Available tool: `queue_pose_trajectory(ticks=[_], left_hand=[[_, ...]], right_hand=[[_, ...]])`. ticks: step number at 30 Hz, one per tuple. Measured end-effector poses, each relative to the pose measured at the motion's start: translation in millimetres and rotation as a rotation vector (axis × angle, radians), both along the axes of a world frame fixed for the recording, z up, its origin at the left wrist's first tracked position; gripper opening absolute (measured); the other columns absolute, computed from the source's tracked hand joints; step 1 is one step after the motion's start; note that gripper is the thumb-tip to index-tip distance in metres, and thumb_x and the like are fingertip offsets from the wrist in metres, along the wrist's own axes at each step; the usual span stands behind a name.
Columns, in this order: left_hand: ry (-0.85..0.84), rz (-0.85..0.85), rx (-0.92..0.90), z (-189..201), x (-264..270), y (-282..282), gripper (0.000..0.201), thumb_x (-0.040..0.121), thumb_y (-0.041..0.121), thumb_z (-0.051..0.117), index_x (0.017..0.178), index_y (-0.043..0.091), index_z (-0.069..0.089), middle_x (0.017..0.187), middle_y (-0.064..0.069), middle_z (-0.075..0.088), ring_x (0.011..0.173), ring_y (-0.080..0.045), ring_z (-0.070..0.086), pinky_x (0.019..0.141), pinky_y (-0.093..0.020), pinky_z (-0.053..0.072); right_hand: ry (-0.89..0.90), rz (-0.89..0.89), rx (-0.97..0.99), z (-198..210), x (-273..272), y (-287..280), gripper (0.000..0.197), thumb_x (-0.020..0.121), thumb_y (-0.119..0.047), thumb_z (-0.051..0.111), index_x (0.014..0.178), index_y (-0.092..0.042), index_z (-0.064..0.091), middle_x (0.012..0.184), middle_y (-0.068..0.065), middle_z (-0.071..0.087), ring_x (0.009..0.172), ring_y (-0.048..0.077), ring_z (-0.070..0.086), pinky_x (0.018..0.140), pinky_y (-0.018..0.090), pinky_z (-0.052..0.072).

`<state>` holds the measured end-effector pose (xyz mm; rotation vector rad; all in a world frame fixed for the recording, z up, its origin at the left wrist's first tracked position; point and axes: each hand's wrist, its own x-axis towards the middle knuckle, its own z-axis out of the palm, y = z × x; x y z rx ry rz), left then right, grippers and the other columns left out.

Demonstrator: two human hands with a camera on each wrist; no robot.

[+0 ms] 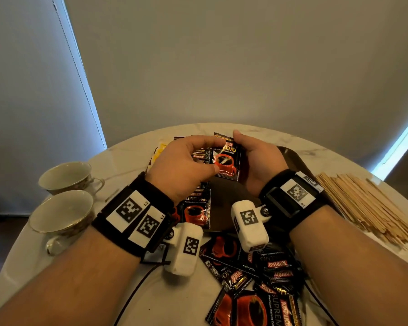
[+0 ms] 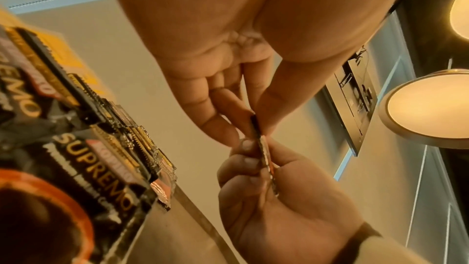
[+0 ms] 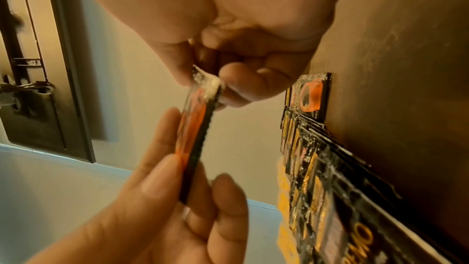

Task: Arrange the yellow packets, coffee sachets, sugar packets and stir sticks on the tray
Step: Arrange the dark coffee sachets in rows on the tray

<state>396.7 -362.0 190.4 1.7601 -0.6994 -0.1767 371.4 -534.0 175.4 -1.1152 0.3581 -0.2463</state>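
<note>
One coffee sachet is pinched upright at frame centre by both grips: left hand on its left edge, right hand on its right. It is held above the dark tray. More sachets are laid overlapped on the tray's left; stir sticks are piled on the bench at right.

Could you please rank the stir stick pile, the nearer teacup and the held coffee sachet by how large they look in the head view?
Largest to smallest:
1. stir stick pile
2. nearer teacup
3. held sachet, partly covered by both hands, so its full size is unsure.
</note>
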Motion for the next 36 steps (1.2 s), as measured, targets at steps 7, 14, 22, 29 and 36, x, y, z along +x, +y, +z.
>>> queue_pose_trajectory(ticks=[7, 14, 22, 29, 36], left_hand=[[0.007, 0.103, -0.093, -1, 6, 2, 0.058, 0.082, 0.001, 0.079, 0.128, 0.034, 0.07, 0.083, 0.011, 0.072, 0.07, -0.002, 0.068, 0.088, -0.036, 0.059], [-0.016, 0.201, -0.15, -13, 18, -2, 0.059, 0.084, 0.009, 0.081, 0.137, 0.03, 0.064, 0.127, 0.012, 0.068, 0.106, -0.006, 0.071, 0.101, -0.036, 0.056], [0.23, 0.325, -0.438, -10, 37, 4, 0.051, 0.086, -0.025, 0.058, 0.081, 0.024, 0.068, 0.107, 0.009, 0.069, 0.102, -0.013, 0.073, 0.071, -0.031, 0.061], [0.236, 0.38, -0.496, -13, 43, 1, 0.046, 0.087, -0.025, 0.054, 0.076, 0.02, 0.062, 0.121, 0.001, 0.068, 0.105, -0.022, 0.073, 0.081, -0.047, 0.064], [0.213, 0.426, -0.432, -11, 42, 3, 0.041, 0.089, -0.02, 0.061, 0.082, 0.02, 0.062, 0.117, 0.003, 0.07, 0.098, -0.013, 0.075, 0.065, -0.029, 0.063]], right_hand=[[0.002, 0.129, -0.271, 7, -7, -12, 0.012, 0.09, 0.0, 0.062, 0.1, -0.005, 0.066, 0.073, 0.006, 0.068, 0.059, 0.014, 0.063, 0.056, 0.026, 0.054], [0.115, 0.001, -0.249, 14, 10, -23, 0.015, 0.09, 0.005, 0.062, 0.101, -0.005, 0.065, 0.071, 0.005, 0.072, 0.052, 0.011, 0.065, 0.052, 0.024, 0.053], [0.492, -0.132, -0.47, -16, 43, -48, 0.008, 0.089, 0.002, 0.069, 0.094, -0.004, 0.067, 0.084, 0.012, 0.07, 0.075, 0.021, 0.066, 0.085, 0.034, 0.059], [0.534, -0.049, -0.569, -18, 57, -45, 0.01, 0.086, 0.001, 0.075, 0.094, -0.004, 0.071, 0.093, 0.015, 0.073, 0.086, 0.024, 0.071, 0.077, 0.032, 0.061], [0.598, -0.004, -0.65, -20, 64, -46, 0.01, 0.084, -0.006, 0.08, 0.09, -0.001, 0.073, 0.089, 0.015, 0.076, 0.084, 0.024, 0.074, 0.091, 0.039, 0.06]])
